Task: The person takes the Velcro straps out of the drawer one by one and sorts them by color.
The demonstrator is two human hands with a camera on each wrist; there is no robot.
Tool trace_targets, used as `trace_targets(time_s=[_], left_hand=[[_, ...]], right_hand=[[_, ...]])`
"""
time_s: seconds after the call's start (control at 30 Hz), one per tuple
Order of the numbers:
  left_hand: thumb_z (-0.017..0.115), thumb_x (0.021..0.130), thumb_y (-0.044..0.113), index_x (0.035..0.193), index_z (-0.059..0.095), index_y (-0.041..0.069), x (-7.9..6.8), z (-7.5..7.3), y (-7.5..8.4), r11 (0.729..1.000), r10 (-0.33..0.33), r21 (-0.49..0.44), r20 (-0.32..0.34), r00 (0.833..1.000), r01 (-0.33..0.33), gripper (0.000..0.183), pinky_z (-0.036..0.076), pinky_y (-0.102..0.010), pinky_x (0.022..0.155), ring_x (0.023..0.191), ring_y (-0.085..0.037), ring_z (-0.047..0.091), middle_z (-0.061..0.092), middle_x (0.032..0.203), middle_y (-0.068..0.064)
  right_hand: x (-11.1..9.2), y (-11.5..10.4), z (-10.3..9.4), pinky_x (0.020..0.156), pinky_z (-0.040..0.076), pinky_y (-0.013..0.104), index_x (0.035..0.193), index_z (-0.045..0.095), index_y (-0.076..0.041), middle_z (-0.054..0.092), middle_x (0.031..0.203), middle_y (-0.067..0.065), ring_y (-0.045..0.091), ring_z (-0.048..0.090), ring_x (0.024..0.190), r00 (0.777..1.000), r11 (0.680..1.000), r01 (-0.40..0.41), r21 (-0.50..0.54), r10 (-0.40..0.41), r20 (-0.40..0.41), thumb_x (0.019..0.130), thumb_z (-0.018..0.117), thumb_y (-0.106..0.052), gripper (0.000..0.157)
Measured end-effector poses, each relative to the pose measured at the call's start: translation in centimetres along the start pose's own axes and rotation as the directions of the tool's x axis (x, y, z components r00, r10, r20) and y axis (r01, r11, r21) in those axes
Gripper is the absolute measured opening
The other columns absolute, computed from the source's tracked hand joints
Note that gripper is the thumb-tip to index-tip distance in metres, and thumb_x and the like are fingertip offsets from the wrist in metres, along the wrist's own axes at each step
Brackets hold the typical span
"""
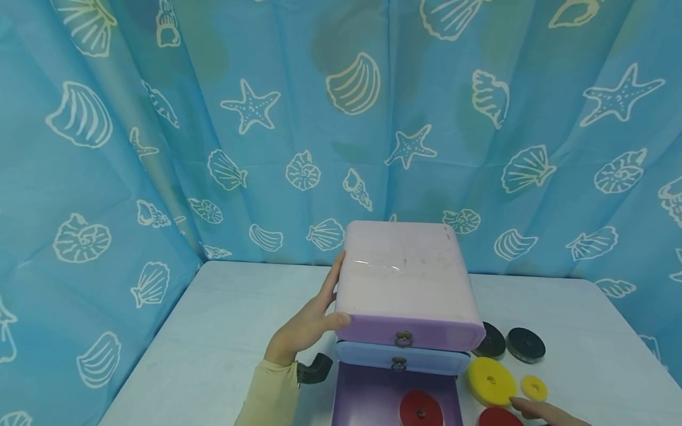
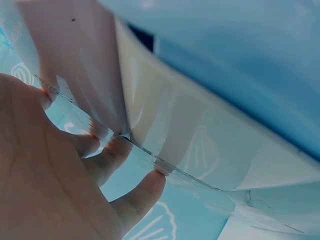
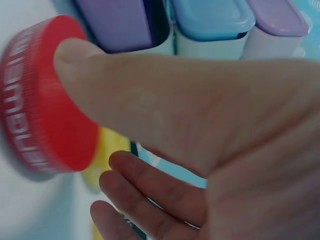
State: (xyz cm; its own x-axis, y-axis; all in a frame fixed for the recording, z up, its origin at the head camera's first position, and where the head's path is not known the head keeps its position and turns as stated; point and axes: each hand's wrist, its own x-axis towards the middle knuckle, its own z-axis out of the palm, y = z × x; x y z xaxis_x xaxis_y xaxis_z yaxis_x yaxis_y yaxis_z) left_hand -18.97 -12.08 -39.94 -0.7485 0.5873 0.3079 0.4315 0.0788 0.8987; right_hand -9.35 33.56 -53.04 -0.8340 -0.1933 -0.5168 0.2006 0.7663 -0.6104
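Note:
A small drawer cabinet (image 1: 407,272) with a pale pink top stands on the table. Its purple bottom drawer (image 1: 364,393) is pulled out and has a red disc (image 1: 410,408) with a centre hole in it. My left hand (image 1: 303,328) lies along the cabinet's left side, thumb at the front corner; in the left wrist view its spread fingertips touch the taped side wall. At the lower right, my right hand (image 1: 551,413) is beside another red disc (image 3: 67,110), which has white lettering on its rim. The right thumb overlaps that disc's face, and the other fingers are loosely extended.
Right of the cabinet lie a large yellow disc (image 1: 487,378), a small yellow disc (image 1: 534,388) and two black discs, one (image 1: 526,346) farther right. The blue middle drawer (image 1: 367,355) and purple top drawer (image 1: 367,329) are pushed in. A blue shell-patterned curtain (image 1: 298,136) hangs behind.

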Motion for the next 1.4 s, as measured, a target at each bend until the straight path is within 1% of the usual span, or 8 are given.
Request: trace_targets(time_s=[0.13, 0.27, 0.43, 0.57, 0.8, 1.0, 1.17, 1.4], left_hand=[[0.056, 0.088, 0.071, 0.161, -0.010, 0.034, 0.0, 0.0, 0.1, 1.000, 0.000, -0.001, 0.000, 1.000, 0.000, 0.106, 0.022, -0.063, 0.114, 0.153, -0.022, 0.006, -0.009, 0.168, 0.008], [0.056, 0.088, 0.071, 0.161, -0.010, 0.034, 0.0, 0.0, 0.2, 1.000, 0.004, 0.003, 0.000, 1.000, -0.004, 0.105, 0.022, -0.062, 0.114, 0.153, -0.022, 0.006, -0.008, 0.168, 0.008], [0.055, 0.088, 0.071, 0.161, -0.011, 0.032, 0.0, 0.0, 0.1, 1.000, 0.001, 0.003, 0.003, 1.000, -0.001, 0.106, 0.024, -0.063, 0.113, 0.153, -0.025, 0.009, -0.008, 0.168, 0.006], [0.056, 0.089, 0.071, 0.161, -0.011, 0.033, 0.0, 0.0, 0.0, 1.000, -0.005, 0.002, 0.002, 1.000, 0.005, 0.105, 0.024, -0.064, 0.113, 0.153, -0.025, 0.009, -0.009, 0.168, 0.006], [0.056, 0.089, 0.071, 0.161, -0.011, 0.035, 0.0, 0.1, 0.1, 1.000, -0.001, 0.003, 0.004, 1.000, 0.001, 0.105, 0.024, -0.063, 0.113, 0.153, -0.024, 0.009, -0.009, 0.168, 0.007], [0.056, 0.089, 0.071, 0.161, -0.011, 0.035, 0.0, 0.1, 0.1, 1.000, 0.007, 0.010, 0.002, 1.000, -0.007, 0.104, 0.023, -0.062, 0.114, 0.153, -0.023, 0.007, -0.009, 0.167, 0.008], [0.057, 0.088, 0.071, 0.161, -0.010, 0.036, 0.0, 0.1, -0.1, 1.000, 0.004, 0.002, 0.002, 1.000, -0.004, 0.105, 0.021, -0.062, 0.114, 0.153, -0.021, 0.005, -0.009, 0.167, 0.010], [0.058, 0.086, 0.073, 0.160, -0.010, 0.039, 0.0, 0.1, -0.2, 1.000, -0.010, -0.005, 0.001, 1.000, 0.010, 0.105, 0.022, -0.061, 0.114, 0.152, -0.018, 0.007, -0.009, 0.166, 0.015]], right_hand=[[2.5, 3.4, -1.3, 0.089, 0.053, 0.053, 0.143, 0.041, 0.011, 0.053, 0.134, 0.026, 0.031, 0.058, 0.107, 0.993, 0.992, 0.109, -0.060, -0.106, 0.053, 0.084, 0.081, -0.038, 0.087], [1.1, 0.8, -2.0, 0.085, 0.056, 0.046, 0.141, 0.041, 0.012, 0.052, 0.134, 0.027, 0.027, 0.057, 0.106, 0.953, 0.940, 0.302, -0.159, -0.296, 0.061, 0.088, 0.080, -0.029, 0.078], [-3.9, -7.2, -1.6, 0.082, 0.055, 0.056, 0.140, 0.045, 0.008, 0.053, 0.129, 0.030, 0.034, 0.058, 0.103, 0.959, 0.950, 0.261, -0.170, -0.275, -0.063, 0.081, 0.085, -0.030, 0.081], [-5.7, -10.1, -1.1, 0.081, 0.055, 0.057, 0.143, 0.047, 0.000, 0.056, 0.131, 0.025, 0.031, 0.060, 0.103, 0.962, 0.966, 0.203, -0.157, -0.227, -0.152, 0.075, 0.088, -0.037, 0.088], [-5.7, -11.3, -0.1, 0.084, 0.053, 0.061, 0.145, 0.048, -0.009, 0.056, 0.138, 0.018, 0.030, 0.059, 0.107, 0.940, 0.952, 0.237, -0.191, -0.275, -0.204, 0.071, 0.089, -0.043, 0.091], [-5.8, -12.7, 1.0, 0.089, 0.053, 0.057, 0.138, 0.056, -0.016, 0.061, 0.134, 0.006, 0.027, 0.062, 0.110, 0.927, 0.960, 0.231, -0.160, -0.266, -0.263, 0.075, 0.086, -0.044, 0.076], [-5.4, -13.1, 1.3, 0.085, 0.056, 0.049, 0.139, 0.055, -0.010, 0.062, 0.132, 0.007, 0.028, 0.063, 0.107, 0.902, 0.922, 0.347, -0.169, -0.378, -0.210, 0.084, 0.081, -0.041, 0.068], [-4.7, -13.4, 2.0, 0.083, 0.057, 0.037, 0.139, 0.055, -0.011, 0.060, 0.132, 0.008, 0.012, 0.062, 0.105, 0.863, 0.866, 0.464, -0.186, -0.489, -0.129, 0.090, 0.076, -0.037, 0.059]])
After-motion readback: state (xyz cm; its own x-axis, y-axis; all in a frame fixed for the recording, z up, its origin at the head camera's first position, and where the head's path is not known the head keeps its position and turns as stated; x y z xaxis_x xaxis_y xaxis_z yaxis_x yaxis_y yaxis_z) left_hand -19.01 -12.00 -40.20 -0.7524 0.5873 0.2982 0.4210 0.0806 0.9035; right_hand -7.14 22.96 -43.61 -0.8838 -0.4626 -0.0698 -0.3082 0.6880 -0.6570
